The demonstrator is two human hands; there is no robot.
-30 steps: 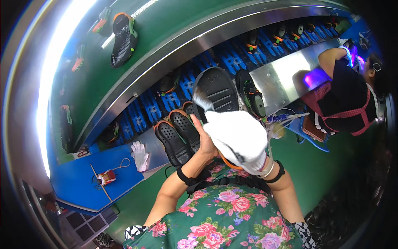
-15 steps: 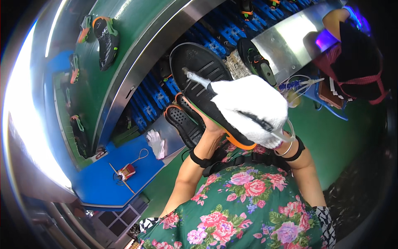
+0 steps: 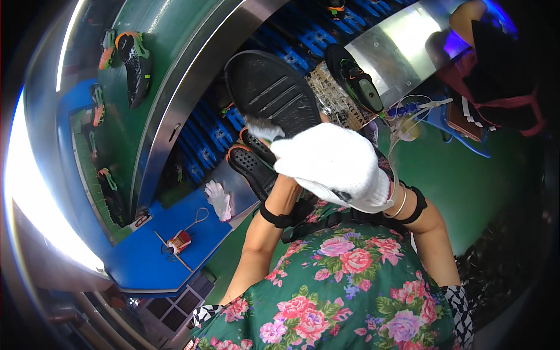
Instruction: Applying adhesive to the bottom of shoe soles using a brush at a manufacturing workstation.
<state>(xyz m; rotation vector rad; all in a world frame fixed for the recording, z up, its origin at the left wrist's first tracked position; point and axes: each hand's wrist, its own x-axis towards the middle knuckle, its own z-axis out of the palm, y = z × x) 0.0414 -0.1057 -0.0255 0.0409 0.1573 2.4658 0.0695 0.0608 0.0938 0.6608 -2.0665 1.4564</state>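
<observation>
My left hand (image 3: 288, 185), bare, grips a large black shoe sole (image 3: 274, 87) that is tilted up before me. Most of that hand is hidden behind the other one. My right hand (image 3: 332, 163) wears a white glove and is closed round a brush (image 3: 263, 129) with a pale handle end, smeared by motion. The brush tip is over the near left part of the sole, and the glove covers the sole's heel end. Just left of the held sole lie two more black soles (image 3: 251, 169) with orange edges and rows of small holes.
A blue-slatted conveyor (image 3: 204, 140) runs behind a metal rail. Black shoes (image 3: 353, 79) stand beside it at the right. On the blue table (image 3: 140, 256) at left sits a small red object (image 3: 178, 241) with sticks; a white glove (image 3: 219, 200) lies nearby. Another person (image 3: 504, 76) is at far right.
My gloved right hand has swung left and down with the brush, now covering the sole's orange heel edge. The sole has shifted slightly left and up.
</observation>
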